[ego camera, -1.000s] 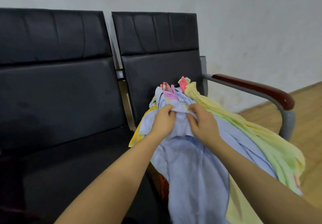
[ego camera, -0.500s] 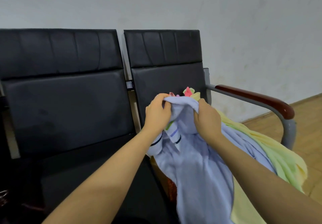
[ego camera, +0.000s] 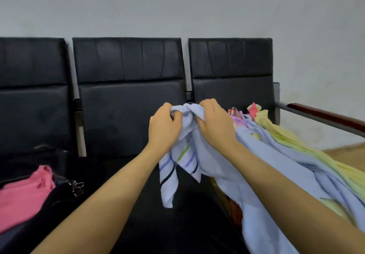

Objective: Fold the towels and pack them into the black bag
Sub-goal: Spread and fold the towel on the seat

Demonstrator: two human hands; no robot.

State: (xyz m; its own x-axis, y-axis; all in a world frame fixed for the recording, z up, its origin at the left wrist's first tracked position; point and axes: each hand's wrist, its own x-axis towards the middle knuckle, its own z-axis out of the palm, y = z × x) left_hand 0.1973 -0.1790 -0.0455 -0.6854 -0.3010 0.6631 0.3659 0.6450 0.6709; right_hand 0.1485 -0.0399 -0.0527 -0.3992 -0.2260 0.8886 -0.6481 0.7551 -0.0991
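Both my hands grip the bunched top edge of a light blue towel [ego camera: 221,166] with striped ends, held up in front of the middle black seat. My left hand [ego camera: 164,128] holds its left corner and my right hand [ego camera: 215,124] holds it just beside. The towel trails down to the right onto a pile of towels [ego camera: 286,135], yellow, purple and pink among them, on the right seat. At the lower left lies a black bag [ego camera: 57,200] with a pink towel [ego camera: 21,196] in or on it; I cannot tell which.
A row of three black padded seats [ego camera: 128,103] stands against a grey wall. A wooden armrest [ego camera: 327,117] on a metal bar closes the right end. Wooden floor [ego camera: 347,153] shows at the far right. A metal ring or clasp [ego camera: 76,186] lies on the bag.
My hands have lifted the blue towel off the pile and carried it left, over the middle seat. The view has swung left, bringing the black bag and pink towel into sight.
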